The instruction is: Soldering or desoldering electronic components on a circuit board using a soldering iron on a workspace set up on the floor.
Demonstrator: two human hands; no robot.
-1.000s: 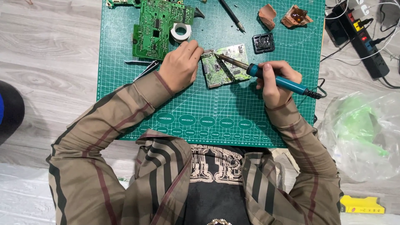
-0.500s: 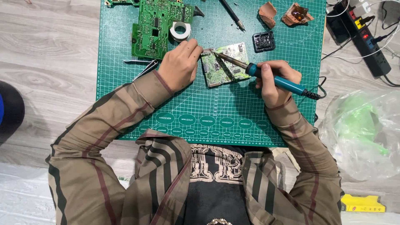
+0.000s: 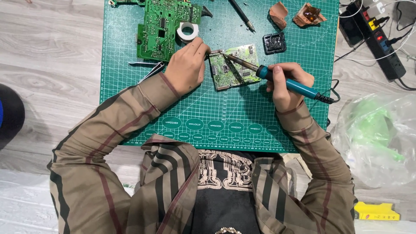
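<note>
The small circuit board lies mid-mat, clear green cutting mat below it. The right hand grips the soldering iron, tip on the board's top-left corner; the left hand pinches solder wire there.

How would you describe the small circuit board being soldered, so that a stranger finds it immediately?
Start at the green cutting mat. Near its upper middle, between the left hand and the right hand, lies the small board, tilted. Unlike the large board higher up, it is touched by the tip of the blue soldering iron.
</note>
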